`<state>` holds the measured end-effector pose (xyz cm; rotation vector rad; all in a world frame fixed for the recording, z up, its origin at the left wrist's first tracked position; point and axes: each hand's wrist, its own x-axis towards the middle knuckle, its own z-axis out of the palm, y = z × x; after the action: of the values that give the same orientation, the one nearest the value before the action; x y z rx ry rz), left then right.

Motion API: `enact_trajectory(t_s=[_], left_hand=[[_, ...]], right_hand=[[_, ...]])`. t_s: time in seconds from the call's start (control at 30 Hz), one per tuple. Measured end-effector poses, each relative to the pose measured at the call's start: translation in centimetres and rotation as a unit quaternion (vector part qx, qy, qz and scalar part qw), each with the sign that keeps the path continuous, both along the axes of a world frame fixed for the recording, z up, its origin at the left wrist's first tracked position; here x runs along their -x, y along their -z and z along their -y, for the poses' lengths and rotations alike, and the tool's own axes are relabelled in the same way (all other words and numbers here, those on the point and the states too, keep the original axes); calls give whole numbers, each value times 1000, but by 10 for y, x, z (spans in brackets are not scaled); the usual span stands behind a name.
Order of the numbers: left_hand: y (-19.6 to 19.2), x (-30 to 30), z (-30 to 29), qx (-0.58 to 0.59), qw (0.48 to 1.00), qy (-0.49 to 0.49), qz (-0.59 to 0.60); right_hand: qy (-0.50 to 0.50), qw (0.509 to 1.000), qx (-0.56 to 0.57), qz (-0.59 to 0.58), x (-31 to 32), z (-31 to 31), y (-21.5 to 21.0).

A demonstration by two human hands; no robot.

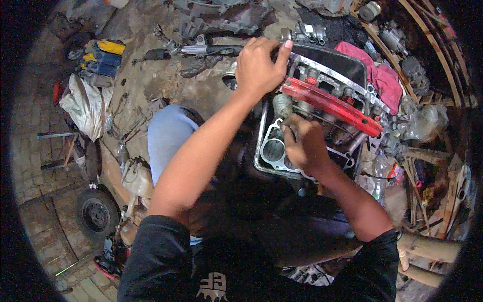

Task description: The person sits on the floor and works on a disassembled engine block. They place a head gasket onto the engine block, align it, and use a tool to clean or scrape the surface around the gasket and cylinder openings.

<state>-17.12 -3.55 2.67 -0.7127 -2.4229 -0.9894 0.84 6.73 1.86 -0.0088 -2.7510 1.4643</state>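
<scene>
Here, the engine block (322,100) was seen lying on the dirt floor (166,85) in front of the person, a red bar (329,103) set across its top. The left hand (259,65) was clamped over the block's upper edge, fingers curled round it. The right hand (302,143) was closed on a small part beside the gasket (271,151); a red rag (380,75) lay just behind the block.

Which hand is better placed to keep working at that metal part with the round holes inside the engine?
Probably the right hand: it is already closed over the gasket-like plate, fingers down in the engine block. The left hand rests higher up on the block's top edge, beside the red rail.
</scene>
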Motion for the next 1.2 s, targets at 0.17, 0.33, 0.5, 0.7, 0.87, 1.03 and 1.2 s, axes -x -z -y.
enact_trajectory(t_s=[0.17,0.33,0.5,0.7,0.87,1.03,1.2], left_hand=[[-3,-2,2,14,1000,5,6],[-6,-3,1,22,1000,11,11],[-9,-4,1,19,999,16,27],[-5,-2,4,17,999,24,23],[-4,-1,3,1,1000,27,14],[-9,-3,2,30,999,19,35],[1,2,0,-30,999,22,-14]], right_hand=[[20,997,-5,69,-2,8,-7],[22,1000,6,7,-9,8,14],[21,1000,6,11,-5,2,16],[26,989,103,104,-5,-2,11],[44,975,112,189,-4,5,14],[70,968,165,177,-3,3,22],[60,955,167,236,-5,6,23]])
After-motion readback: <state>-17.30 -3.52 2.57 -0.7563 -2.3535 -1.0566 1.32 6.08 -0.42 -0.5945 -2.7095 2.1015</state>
